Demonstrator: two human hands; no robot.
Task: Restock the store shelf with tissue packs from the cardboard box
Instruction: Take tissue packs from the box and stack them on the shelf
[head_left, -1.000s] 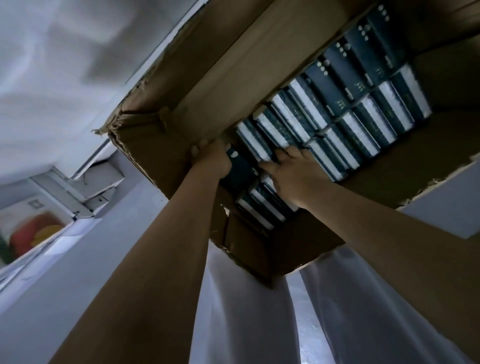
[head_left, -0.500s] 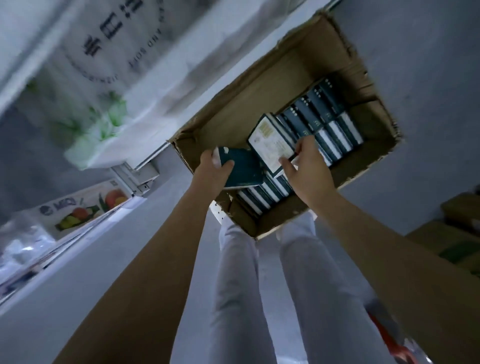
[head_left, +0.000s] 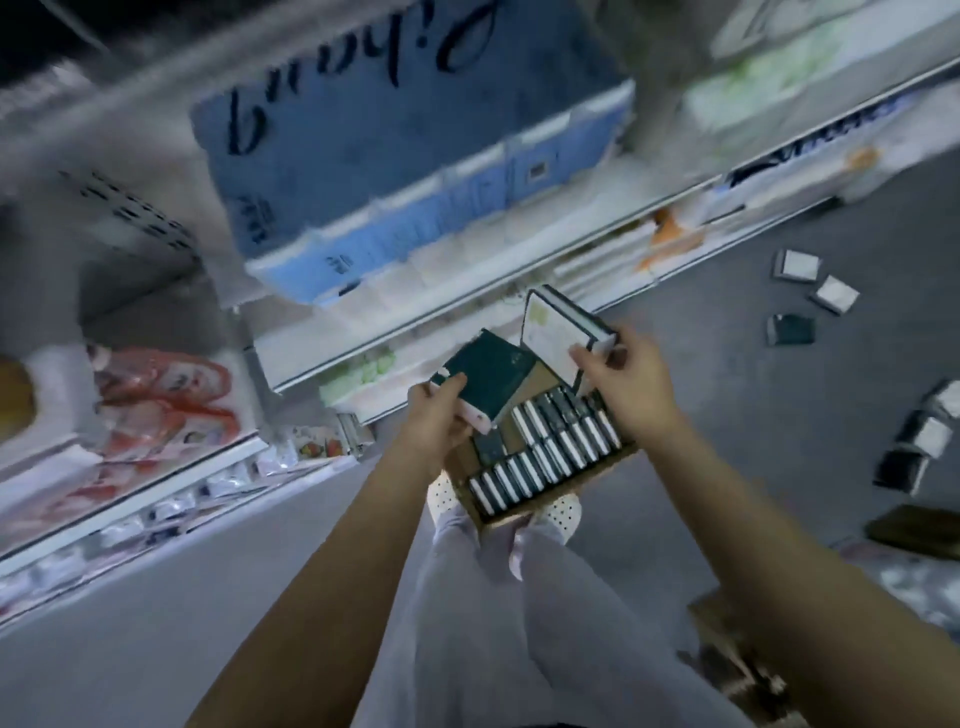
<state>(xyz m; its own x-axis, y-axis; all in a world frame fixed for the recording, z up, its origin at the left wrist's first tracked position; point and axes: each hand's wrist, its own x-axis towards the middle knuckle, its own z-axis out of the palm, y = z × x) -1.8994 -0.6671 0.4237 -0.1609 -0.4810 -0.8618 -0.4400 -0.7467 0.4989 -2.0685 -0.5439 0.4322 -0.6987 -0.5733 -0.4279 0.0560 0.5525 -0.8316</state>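
legs (head_left: 498, 613): pale trousers, nearest the camera, running up the middle of the view toward the box.
shoes (head_left: 563, 512): white, perforated, poking out from under the near edge of the box.
left forearm (head_left: 332, 561): bare, reaching up from lower left.
right forearm (head_left: 769, 561): bare, reaching up from lower right.
cardboard box (head_left: 524, 512): open, on the grey floor at the feet, in front of the shelf.
packs in box (head_left: 545, 452): dark green with white edges, standing on end in two tight rows; a gap of bare cardboard at the far left corner.
left hand (head_left: 436, 421): closed around one dark green pack (head_left: 485, 371), thumb across its near end, held above the left side of the box, green face up.
right hand (head_left: 626, 382): pinching a second pack (head_left: 558, 332) by its lower corner, held above the far right of the box, tilted with the pale printed face toward the camera.
the two held packs: side by side, very close; touching or not, cannot tell.
loose packs (head_left: 797, 299): several lying on the floor to the right, well apart from the box, some white face up, some green.
store shelf (head_left: 467, 317): white tiers beyond the box, heavily blurred.
blue bundles (head_left: 395, 156): large, blue wrap with dark script, on the shelf above the hands.
red-printed packs (head_left: 166, 395): on the shelf at left, blurred.
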